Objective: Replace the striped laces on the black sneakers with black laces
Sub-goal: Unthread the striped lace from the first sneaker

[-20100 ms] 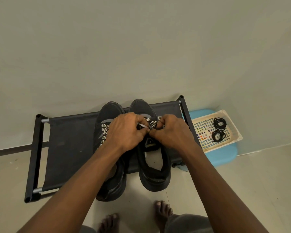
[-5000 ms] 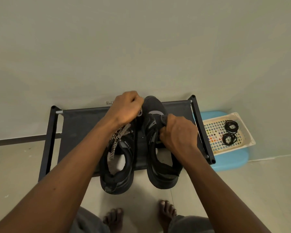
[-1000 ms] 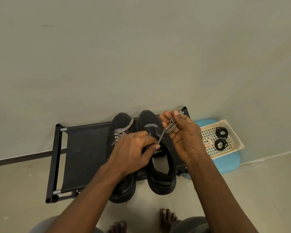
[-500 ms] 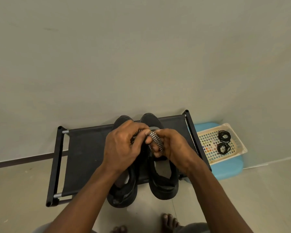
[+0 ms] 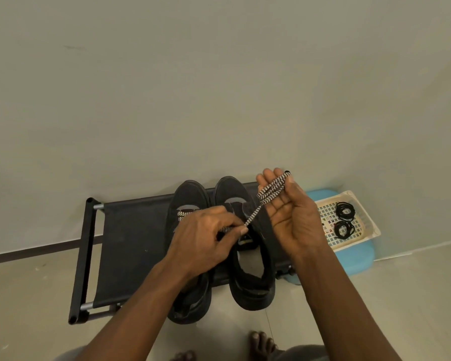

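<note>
Matt cloth rack (image 5: 136, 243) with smooth metal bars (image 5: 98, 206), woven striped lace (image 5: 271, 190), plastic basket (image 5: 359, 204).

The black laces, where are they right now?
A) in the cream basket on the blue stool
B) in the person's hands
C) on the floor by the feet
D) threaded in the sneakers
A: the two coiled black laces lie in the cream basket on the blue stool, while the left hand and right hand hold only the striped lace.
</note>
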Demonstrator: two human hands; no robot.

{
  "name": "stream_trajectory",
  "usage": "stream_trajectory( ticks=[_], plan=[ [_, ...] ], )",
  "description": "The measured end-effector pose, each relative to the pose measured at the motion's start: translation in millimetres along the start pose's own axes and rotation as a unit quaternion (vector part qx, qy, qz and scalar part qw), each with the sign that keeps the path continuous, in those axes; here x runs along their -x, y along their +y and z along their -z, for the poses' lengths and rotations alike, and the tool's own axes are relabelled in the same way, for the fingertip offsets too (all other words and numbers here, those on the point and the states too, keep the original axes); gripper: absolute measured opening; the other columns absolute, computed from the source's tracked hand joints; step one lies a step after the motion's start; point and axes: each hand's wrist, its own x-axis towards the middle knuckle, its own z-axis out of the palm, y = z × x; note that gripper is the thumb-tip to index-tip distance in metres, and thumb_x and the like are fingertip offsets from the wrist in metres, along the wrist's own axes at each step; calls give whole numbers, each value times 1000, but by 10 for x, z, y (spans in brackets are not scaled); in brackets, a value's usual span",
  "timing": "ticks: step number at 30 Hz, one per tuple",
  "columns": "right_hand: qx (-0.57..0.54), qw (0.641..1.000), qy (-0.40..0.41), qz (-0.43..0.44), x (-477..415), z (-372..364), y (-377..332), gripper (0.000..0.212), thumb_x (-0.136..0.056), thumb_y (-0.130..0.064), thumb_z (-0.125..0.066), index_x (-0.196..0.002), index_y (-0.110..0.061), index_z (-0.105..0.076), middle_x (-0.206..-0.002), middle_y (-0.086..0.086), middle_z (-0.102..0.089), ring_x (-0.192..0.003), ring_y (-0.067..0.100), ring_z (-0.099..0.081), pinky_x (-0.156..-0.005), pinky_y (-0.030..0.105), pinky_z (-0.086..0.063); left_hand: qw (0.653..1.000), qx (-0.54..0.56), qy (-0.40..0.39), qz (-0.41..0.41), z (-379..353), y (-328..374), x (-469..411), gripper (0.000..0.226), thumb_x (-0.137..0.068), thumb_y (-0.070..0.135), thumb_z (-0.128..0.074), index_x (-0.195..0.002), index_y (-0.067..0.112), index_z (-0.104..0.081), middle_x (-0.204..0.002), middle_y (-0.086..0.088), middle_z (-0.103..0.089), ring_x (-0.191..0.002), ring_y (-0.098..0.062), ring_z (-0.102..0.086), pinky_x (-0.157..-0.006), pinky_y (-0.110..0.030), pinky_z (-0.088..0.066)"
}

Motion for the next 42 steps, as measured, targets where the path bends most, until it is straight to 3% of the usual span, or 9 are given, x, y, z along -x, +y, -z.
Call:
stream_trajectory(
  ticks=[4, 9, 13, 18, 23, 27, 30, 35, 42],
  plan=[
    [359, 922, 14, 143, 28, 28, 25, 24, -107, -12, -51, -117, -10, -73, -106, -4, -78, -104, 2, -71, -89, 19, -56, 999, 39, 11, -27, -4, 116, -6, 19, -99, 38, -63, -96, 22, -74, -84, 13, -68, -73, -4, -62, -65, -30, -53],
    [554, 823, -110, 67, 79, 61, 140, 31, -107, -22, -49, -97, -18, -78, -84, 0, -76, -82, 16, -73, -82, 40, -59, 992, 19, 126, -15, 99, 52, -24, 11, -102, 21, -65, -105, 15, -75, -95, 8, -70, -83, -7, -64, -72, -27, -53],
    [509, 843, -166, -58, 128, -42, 140, 43, -110, -19, -38, -93, 2, -72, -68, 8, -62, -63, 19, -59, -64, 30, -53, 980, 26, 194, 21, 156, -40, -14, 7, -100, 14, -70, -103, 13, -76, -95, 6, -72, -86, -9, -68, -75, -32, -55],
    [318, 915, -180, -171, 148, -86, 95, 41, -105, -24, -39, -80, -9, -67, -64, 5, -43, -56, 14, -41, -58, 28, -37, 970, 35, 230, 64, 167, -103, -24, 7, -99, 16, -72, -101, 13, -77, -93, 7, -73, -86, -8, -68, -76, -31, -56],
    [82, 969, -126, -198, 125, -120, 33, 33, -102, -28, -55, -77, -11, -67, -64, 1, -53, -57, 14, -52, -59, 25, -49, 984, 116, 106, 84, 39, -83, -36, 16, -99, 17, -70, -112, 20, -79, -102, 14, -76, -92, -4, -72, -81, -30, -59],
    [-6, 995, -15, -94, 29, -39, 4, 30, -105, -25, -51, -99, -3, -70, -93, 12, -76, -89, 24, -76, -79, 31, -64, 992, 106, -36, 53, -60, -23, -5, 17, -99, 24, -69, -113, 24, -78, -96, 16, -76, -83, -1, -70, -72, -20, -55],
    [52, 998, 16, -16, -25, 42, 13, 27, -106, -20, -50, -117, -1, -65, -113, 16, -75, -106, 26, -74, -90, 31, -61, 994, 87, -70, 18, -101, 36, 3, 17, -100, 30, -66, -111, 24, -78, -98, 15, -77, -88, 1, -69, -77, -21, -57],
    [321, 944, 11, 76, -20, 74, 67, 27, -104, -19, -57, -119, -1, -70, -105, 8, -79, -103, 18, -75, -87, 27, -59, 997, 75, -28, -17, -39, 63, -19, 22, -101, 32, -62, -110, 20, -78, -97, 11, -75, -86, -3, -69, -75, -32, -59],
    [489, 855, -164, -56, 128, -41, 153, 40, -110, -23, -41, -92, -2, -70, -74, 11, -67, -71, 24, -67, -70, 34, -54, 981, 130, 144, 6, 103, -5, -48, 12, -96, 13, -74, -107, 14, -80, -95, 7, -74, -87, -15, -72, -77, -34, -58]
  ],
)
